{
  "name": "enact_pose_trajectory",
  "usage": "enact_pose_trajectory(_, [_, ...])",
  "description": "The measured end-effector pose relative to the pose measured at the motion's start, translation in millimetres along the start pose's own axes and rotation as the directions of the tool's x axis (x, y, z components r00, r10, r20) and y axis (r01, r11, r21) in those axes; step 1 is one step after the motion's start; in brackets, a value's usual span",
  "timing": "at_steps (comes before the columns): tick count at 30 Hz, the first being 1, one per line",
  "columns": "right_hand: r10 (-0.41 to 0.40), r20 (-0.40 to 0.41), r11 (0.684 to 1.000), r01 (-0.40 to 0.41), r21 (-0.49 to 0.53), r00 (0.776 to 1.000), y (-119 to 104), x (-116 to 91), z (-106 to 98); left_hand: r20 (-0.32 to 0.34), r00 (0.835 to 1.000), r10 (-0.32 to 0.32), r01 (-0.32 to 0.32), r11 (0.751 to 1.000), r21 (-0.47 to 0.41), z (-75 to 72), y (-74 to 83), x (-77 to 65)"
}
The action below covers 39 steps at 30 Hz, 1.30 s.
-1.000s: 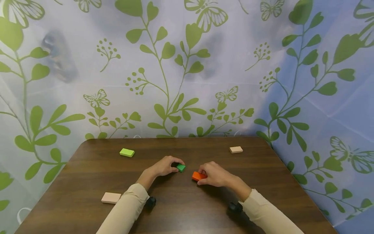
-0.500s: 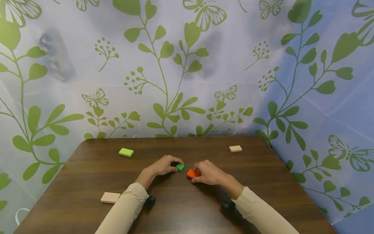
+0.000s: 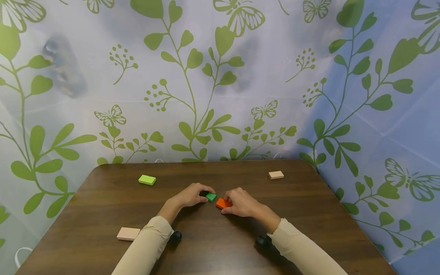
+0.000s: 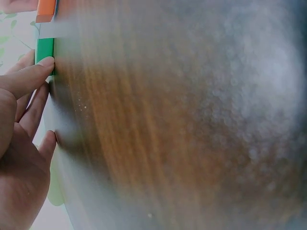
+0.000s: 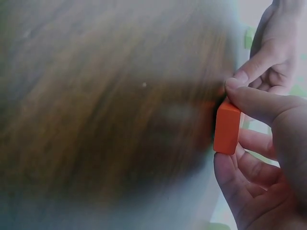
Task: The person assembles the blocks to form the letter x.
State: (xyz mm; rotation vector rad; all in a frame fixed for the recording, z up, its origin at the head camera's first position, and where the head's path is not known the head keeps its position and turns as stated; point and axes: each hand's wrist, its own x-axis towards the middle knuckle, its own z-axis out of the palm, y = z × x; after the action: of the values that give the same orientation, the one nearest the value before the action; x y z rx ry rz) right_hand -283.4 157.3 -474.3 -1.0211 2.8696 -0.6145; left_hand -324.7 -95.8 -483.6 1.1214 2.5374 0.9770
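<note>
On the head view, I see the left hand (image 3: 190, 195) pinching a green block (image 3: 211, 197) between thumb and forefinger, and the right hand (image 3: 242, 202) gripping an orange block (image 3: 222, 203) in the same way. Both blocks sit at the middle of the table (image 3: 206, 248), just beside each other but apart. Well away from them lie a lime block (image 3: 147, 180) at far left, a beige block (image 3: 276, 175) at far right and a pink block (image 3: 128, 233) by the left sleeve (image 3: 146, 244).

On the left wrist view, I make out a digit against the green block, with the orange one beyond a narrow gap.

On the right wrist view, digits clamp the orange block at opposite ends; the left hand is close by, and I can't tell whether the hands touch. I can't pick out the green block clearly here.

I judge the step in hand to be placing these two blocks relative to each other. To my mind the next move calls for a light, level grip and attention to that gap, so neither block gets knocked.
</note>
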Motion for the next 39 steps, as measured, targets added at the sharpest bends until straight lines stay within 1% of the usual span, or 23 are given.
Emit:
enact_pose_trajectory(7, [-0.001,-0.007,1.0,0.001,-0.009,1.0,-2,2,1,-0.001,1.0,-0.007,0.007,1.0,0.004,0.2,1.3,-0.1])
enact_pose_trajectory(15, [0.011,-0.017,1.0,-0.011,-0.007,1.0,-1,5,5,-0.003,1.0,0.015,-0.015,1.0,0.004,1.8,-0.1,0.3])
enact_pose_trajectory(24, [0.049,-0.002,0.999,-0.048,0.017,0.999,-3,9,5,-0.008,1.0,0.016,-0.016,1.0,0.004,1.7,-1.7,0.1])
enact_pose_trajectory(31, [0.07,0.007,0.997,-0.07,0.034,0.998,-7,9,4,0.002,1.0,0.008,-0.008,1.0,0.014,2.0,-0.8,0.5])
enact_pose_trajectory(39, [0.061,0.001,0.998,-0.061,0.02,0.998,-8,12,4,-0.008,1.0,0.018,-0.018,1.0,0.006,1.3,-1.6,0.8])
